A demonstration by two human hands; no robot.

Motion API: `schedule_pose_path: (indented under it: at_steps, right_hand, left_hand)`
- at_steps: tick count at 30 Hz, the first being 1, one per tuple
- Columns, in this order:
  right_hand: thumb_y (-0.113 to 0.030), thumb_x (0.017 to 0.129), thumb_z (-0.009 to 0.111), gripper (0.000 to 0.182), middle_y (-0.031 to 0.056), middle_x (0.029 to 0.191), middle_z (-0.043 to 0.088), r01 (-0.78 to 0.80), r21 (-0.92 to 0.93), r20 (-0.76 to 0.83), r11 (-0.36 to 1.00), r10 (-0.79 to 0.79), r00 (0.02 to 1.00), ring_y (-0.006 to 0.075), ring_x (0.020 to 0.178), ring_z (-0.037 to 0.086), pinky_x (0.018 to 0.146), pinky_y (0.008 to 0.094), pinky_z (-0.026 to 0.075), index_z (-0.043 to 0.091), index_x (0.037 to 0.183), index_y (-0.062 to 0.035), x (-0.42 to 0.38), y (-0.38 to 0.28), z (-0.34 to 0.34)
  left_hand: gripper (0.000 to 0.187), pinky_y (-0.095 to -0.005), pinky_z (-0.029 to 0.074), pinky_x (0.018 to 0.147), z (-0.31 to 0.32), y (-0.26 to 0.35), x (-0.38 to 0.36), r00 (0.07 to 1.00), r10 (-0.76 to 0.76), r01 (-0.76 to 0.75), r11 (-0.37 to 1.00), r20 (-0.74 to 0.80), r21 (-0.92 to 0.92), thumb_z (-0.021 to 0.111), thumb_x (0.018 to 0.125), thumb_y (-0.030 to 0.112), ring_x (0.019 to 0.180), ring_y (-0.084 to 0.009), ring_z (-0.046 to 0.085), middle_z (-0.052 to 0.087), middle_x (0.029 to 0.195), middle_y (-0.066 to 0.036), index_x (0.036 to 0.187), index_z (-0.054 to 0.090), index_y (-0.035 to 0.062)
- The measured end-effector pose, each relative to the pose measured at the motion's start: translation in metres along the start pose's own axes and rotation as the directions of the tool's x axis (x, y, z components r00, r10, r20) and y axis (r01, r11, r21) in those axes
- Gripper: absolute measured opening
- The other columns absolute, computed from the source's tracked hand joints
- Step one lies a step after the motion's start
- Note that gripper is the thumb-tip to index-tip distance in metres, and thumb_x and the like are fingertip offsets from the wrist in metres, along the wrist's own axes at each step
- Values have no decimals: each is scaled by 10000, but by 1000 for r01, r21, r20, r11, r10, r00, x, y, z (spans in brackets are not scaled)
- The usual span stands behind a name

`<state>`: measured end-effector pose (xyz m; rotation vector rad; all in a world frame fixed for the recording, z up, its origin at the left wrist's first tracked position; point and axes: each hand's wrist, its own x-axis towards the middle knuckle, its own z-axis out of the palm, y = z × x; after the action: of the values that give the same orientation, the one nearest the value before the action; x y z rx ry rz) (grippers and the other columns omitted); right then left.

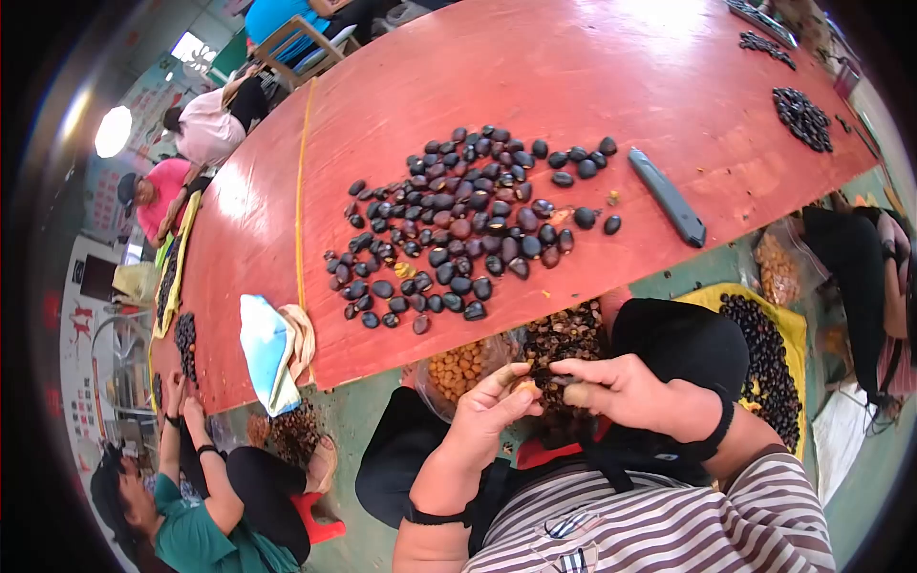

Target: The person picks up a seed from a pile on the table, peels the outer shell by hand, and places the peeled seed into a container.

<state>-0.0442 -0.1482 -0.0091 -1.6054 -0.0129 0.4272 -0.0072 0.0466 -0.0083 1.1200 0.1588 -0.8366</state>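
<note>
My left hand (pixel 492 409) is closed in a pinch on a small orange-yellow kernel (pixel 525 386), held over my lap. Close to it on the right, my right hand (pixel 621 390) has its thumb and forefinger pressed together; a small dark bit shows at the fingertips, too small to name. Below the hands, a clear plastic bag of yellow kernels (pixel 457 369) stands beside a heap of broken brown shells (pixel 570 336). In front of me, a spread of dark, glossy seeds (pixel 460 228) lies on the red table (pixel 382 105).
A dark grey, flat, bar-shaped object (pixel 669 198) lies right of the seeds. A folded blue-and-white cloth (pixel 266 351) hangs at the table's near edge. More dark seeds lie on a yellow sheet (pixel 795 336) at my right. Other people sit around, one in a green shirt (pixel 205 535) at left.
</note>
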Motion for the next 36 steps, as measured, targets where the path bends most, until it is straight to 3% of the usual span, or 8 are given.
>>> schedule_pose_path:
  at_steps: [3,4,10,16,23,26,32,36]
  right_hand:
    - [-119,778,538,387,-9,708,535,-169,112,130,979,155,979,39,606,438,568,192,401,446,1154,-118,-3,-23,2]
    - [-110,780,534,411,-14,707,532,-73,102,133,992,59,989,34,602,433,562,191,401,422,1175,-132,-1,-21,3]
    - [-90,775,532,357,-15,707,551,-92,70,182,993,78,980,24,638,433,591,188,407,474,1127,-109,5,-24,4]
    - [-96,769,540,293,4,715,570,1,5,102,1000,-2,995,15,657,443,599,188,408,530,1062,-101,6,-16,4]
    - [-135,771,549,335,-7,688,554,-229,26,205,973,219,954,34,579,437,532,200,412,509,1100,-181,7,-21,-9]
    - [-151,774,550,361,-16,681,546,-186,72,232,980,165,959,38,575,434,533,201,417,484,1126,-201,5,-21,-5]
    - [-150,775,549,365,-21,691,546,-97,-35,209,995,102,972,42,577,437,550,201,418,479,1129,-205,5,-15,-3]
    - [-141,775,547,349,-20,697,550,-230,-15,214,973,227,950,37,571,428,553,198,414,494,1115,-197,6,-17,-3]
  left_hand:
    - [295,-250,464,702,-3,-5,1,1000,-11,15,990,30,-142,567,744,50,785,-143,555,560,882,-56,1028,487,40]
    - [297,-252,471,702,-4,-6,1,998,-25,34,984,54,-174,579,733,45,800,-145,557,564,878,-46,1018,496,36]
    - [268,-252,466,717,1,-6,-3,993,-60,78,981,105,-178,551,765,83,794,-133,556,563,911,-47,1026,513,36]
    - [321,-262,450,759,1,-11,-2,992,-48,59,994,114,-89,522,788,128,838,-157,551,552,954,-74,1077,464,1]
    - [267,-226,442,733,10,-7,2,995,-12,14,1000,102,-16,533,780,77,813,-107,537,553,940,-56,1036,512,3]
    - [253,-209,435,717,10,-5,2,995,9,-12,1000,97,28,541,772,65,790,-91,534,564,903,-38,1018,527,8]
    - [251,-218,426,708,14,-6,0,998,56,-60,992,42,108,584,738,78,761,-88,533,571,836,-22,975,549,5]
    - [219,-194,412,681,11,-8,1,999,32,-30,989,-8,141,593,729,68,723,-61,512,564,785,8,938,570,7]
